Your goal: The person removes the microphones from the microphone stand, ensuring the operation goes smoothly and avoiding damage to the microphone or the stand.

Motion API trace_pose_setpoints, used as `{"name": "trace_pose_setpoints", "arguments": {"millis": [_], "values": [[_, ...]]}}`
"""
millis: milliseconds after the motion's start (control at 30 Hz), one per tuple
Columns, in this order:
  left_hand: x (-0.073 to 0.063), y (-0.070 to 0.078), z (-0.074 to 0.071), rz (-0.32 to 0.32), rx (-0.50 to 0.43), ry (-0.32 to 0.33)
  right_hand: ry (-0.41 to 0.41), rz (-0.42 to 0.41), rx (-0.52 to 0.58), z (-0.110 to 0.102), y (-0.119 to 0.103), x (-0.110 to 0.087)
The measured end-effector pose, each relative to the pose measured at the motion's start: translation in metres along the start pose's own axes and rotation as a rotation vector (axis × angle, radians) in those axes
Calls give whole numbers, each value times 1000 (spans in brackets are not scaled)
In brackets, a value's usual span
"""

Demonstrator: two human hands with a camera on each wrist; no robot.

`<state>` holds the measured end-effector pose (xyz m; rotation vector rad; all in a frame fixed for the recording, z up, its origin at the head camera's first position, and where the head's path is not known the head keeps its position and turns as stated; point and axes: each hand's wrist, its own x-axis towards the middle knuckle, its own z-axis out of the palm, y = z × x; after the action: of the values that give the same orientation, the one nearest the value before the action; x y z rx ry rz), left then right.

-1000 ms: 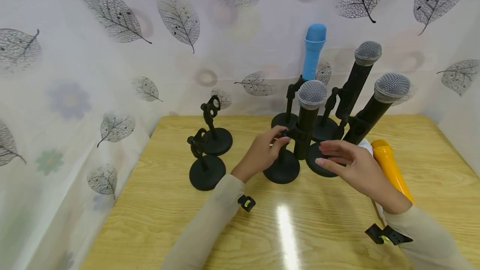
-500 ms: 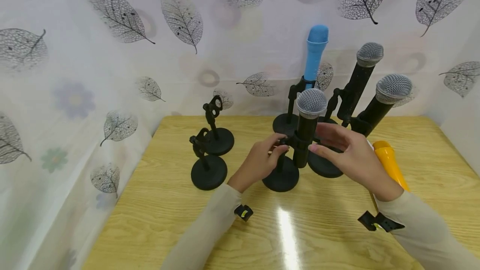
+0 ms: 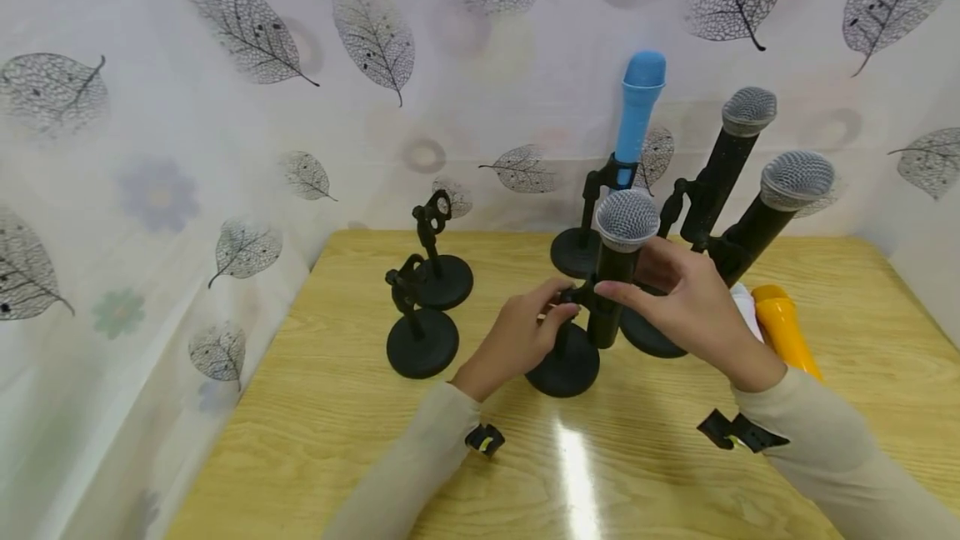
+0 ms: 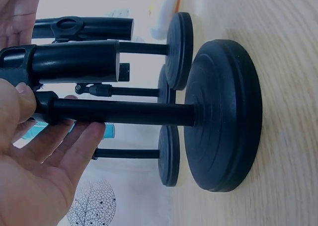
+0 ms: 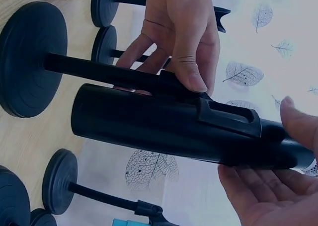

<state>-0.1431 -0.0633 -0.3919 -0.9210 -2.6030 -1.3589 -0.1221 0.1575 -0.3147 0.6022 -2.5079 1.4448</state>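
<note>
A black microphone with a silver mesh head sits upright in the clip of a black round-based stand. My left hand grips the stand just below its clip; in the left wrist view, thumb and fingers wrap the top of the post. From the other side my right hand holds the microphone's upper body, its thumb across the front. Seen from the right wrist, the black handle passes through the clip, and the right fingers lie along its underside.
Behind stand a blue microphone and two black microphones, each on a stand. Two bare stands are on the left. An orange microphone and a white object lie at right on the wooden table.
My right hand has come left and taken hold of the microphone's upper body. The gripped stand and its microphone have shifted slightly towards me, with my left hand staying on the stand.
</note>
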Motion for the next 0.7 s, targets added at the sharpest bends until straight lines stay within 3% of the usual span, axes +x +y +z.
{"name": "trace_pose_setpoints", "arguments": {"millis": [700], "values": [[-13, 2, 2, 23, 36, 32, 106, -161, -67, 9, -6, -4]]}}
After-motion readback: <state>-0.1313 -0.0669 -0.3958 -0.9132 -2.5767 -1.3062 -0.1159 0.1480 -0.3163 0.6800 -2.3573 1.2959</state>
